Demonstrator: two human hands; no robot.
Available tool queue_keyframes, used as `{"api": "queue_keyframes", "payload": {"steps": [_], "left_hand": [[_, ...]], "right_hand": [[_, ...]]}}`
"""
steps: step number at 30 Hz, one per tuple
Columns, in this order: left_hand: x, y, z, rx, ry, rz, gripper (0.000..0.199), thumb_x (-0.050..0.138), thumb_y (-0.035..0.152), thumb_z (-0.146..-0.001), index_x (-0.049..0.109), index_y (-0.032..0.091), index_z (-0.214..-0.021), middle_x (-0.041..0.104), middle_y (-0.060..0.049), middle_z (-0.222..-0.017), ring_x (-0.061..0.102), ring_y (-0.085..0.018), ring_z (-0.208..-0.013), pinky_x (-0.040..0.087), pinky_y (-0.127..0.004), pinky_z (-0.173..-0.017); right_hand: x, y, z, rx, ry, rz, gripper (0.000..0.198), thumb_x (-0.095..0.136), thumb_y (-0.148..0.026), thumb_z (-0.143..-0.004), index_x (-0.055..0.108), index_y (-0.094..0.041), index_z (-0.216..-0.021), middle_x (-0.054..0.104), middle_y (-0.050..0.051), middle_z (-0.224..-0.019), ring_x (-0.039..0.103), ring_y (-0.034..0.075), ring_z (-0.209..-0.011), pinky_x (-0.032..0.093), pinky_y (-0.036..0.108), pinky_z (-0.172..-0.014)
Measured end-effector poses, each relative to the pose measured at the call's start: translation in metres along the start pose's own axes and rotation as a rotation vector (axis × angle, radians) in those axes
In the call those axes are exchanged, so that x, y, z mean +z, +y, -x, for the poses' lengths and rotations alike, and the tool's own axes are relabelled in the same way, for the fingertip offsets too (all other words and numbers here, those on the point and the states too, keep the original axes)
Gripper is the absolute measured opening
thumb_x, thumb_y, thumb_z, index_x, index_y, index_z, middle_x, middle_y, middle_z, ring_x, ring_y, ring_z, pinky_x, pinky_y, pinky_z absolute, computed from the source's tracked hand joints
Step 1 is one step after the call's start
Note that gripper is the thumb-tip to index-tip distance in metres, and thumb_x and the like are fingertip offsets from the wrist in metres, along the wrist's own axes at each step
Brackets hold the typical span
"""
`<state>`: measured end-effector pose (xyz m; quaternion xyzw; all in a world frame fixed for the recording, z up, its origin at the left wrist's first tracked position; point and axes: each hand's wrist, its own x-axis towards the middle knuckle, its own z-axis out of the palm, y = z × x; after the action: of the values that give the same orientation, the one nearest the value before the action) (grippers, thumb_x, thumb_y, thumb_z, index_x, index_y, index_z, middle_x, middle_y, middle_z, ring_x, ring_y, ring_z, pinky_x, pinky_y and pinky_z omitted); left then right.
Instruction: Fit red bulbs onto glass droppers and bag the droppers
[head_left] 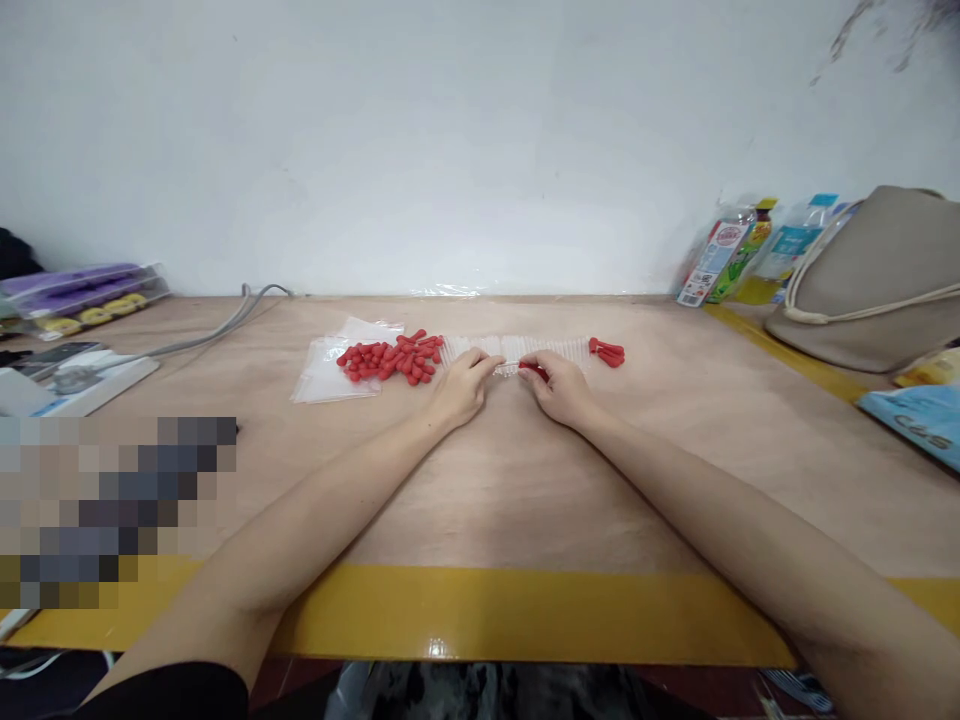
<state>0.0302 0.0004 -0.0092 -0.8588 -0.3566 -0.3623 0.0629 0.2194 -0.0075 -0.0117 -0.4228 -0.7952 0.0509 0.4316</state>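
Observation:
My left hand (pixel 459 388) pinches a thin clear tube (pixel 507 369) over the middle of the work surface. From the right, my right hand (pixel 561 388) grips a red rubber bulb (pixel 531 367) close to the tube's end; whether the two touch cannot be made out. Just behind both hands lies a row of clear tubes (pixel 574 350), side by side. A heap of red rubber bulbs (pixel 386 362) is left of the row, partly on a clear plastic bag (pixel 319 372). Several more red bulbs (pixel 611 353) lie at the row's right end.
Brown paper covers the table (pixel 480 500), with yellow tape (pixel 540 615) along its front edge. A power strip (pixel 112 378) and purple-and-yellow packages (pixel 90 290) stand left. At right are drink containers (pixel 720 255), a grey-beige bag (pixel 870 280) and a blue packet (pixel 915 415).

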Motion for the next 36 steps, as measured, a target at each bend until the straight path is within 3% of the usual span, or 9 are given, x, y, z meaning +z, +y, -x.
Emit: {"api": "queue_keyframes", "payload": {"steps": [6, 16, 24, 36], "left_hand": [[0.002, -0.004, 0.000, 0.056, 0.013, 0.056, 0.034, 0.038, 0.007, -0.083, 0.058, 0.015, -0.109, 0.055, -0.005, -0.085, 0.052, -0.014, -0.078, 0.046, -0.026, -0.070], [0.003, -0.017, 0.000, 0.125, -0.022, 0.053, 0.052, 0.036, -0.005, -0.069, 0.060, 0.018, -0.109, 0.058, -0.005, -0.089, 0.054, -0.015, -0.081, 0.047, -0.028, -0.074], [0.003, -0.019, 0.001, 0.253, -0.024, 0.000, 0.049, 0.036, -0.004, -0.072, 0.058, 0.017, -0.111, 0.062, -0.007, -0.091, 0.056, -0.016, -0.083, 0.048, -0.030, -0.074], [-0.006, -0.011, 0.003, 0.232, -0.141, -0.164, 0.042, 0.035, 0.001, -0.080, 0.055, 0.018, -0.113, 0.061, -0.007, -0.091, 0.056, -0.017, -0.084, 0.048, -0.029, -0.069]], "right_hand": [[0.000, 0.002, -0.001, -0.012, -0.012, -0.076, 0.013, 0.048, -0.025, -0.083, 0.057, -0.018, -0.087, 0.062, 0.004, -0.084, 0.056, 0.016, -0.076, 0.043, 0.027, -0.067], [-0.001, 0.001, -0.001, 0.013, -0.046, -0.116, 0.011, 0.049, -0.025, -0.082, 0.056, -0.018, -0.086, 0.063, 0.005, -0.082, 0.057, 0.016, -0.075, 0.043, 0.028, -0.065], [-0.001, 0.002, 0.002, -0.077, -0.039, -0.064, 0.011, 0.050, -0.025, -0.083, 0.058, -0.018, -0.084, 0.062, 0.004, -0.078, 0.056, 0.014, -0.070, 0.042, 0.026, -0.063], [-0.001, 0.004, -0.001, -0.229, -0.048, 0.051, 0.010, 0.050, -0.023, -0.083, 0.059, -0.017, -0.083, 0.063, 0.005, -0.077, 0.056, 0.016, -0.072, 0.043, 0.029, -0.067]]}}
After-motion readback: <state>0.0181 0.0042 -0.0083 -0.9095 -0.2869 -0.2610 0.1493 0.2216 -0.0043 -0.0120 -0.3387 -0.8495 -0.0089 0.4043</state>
